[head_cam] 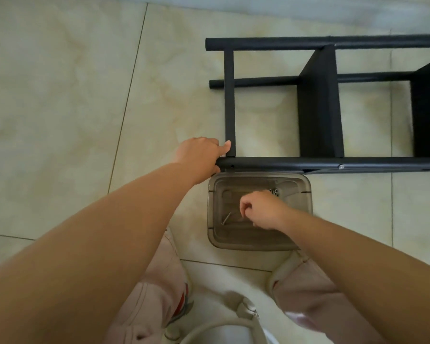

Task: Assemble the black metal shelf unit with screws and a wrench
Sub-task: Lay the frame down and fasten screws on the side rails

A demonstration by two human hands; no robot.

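- Black metal shelf unit point(318, 105): lies on its side on the pale tiled floor point(60, 95), beyond both hands, its long tubes running left to right across the view
- Translucent grey plastic parts tray point(260, 244): sits on the floor just in front of the near tube, between the person's knees and the frame
- Right hand point(262, 209): inside the tray, fingers curled downward as if pinching; whether anything is actually held between the fingertips cannot be told
- Loose silver screw point(226, 218): lies on the tray bottom, just left of the right hand, long axis slanting from lower left to upper right; a small cluster of silver hardware point(274, 191) sits at the far edge of the hand
- Left hand point(200, 152): grips the left end of the near horizontal black tube point(283, 163), thumb raised against the upright black crossbar point(230, 103) at the corner joint
- Open screw hole point(232, 166): visible on the near tube just right of the left hand, directly beyond the tray; judged the likely seat for the next screw, and the right hand is nearer the screw
- Fitted silver bolt head point(341, 167): already seated further right along the same tube
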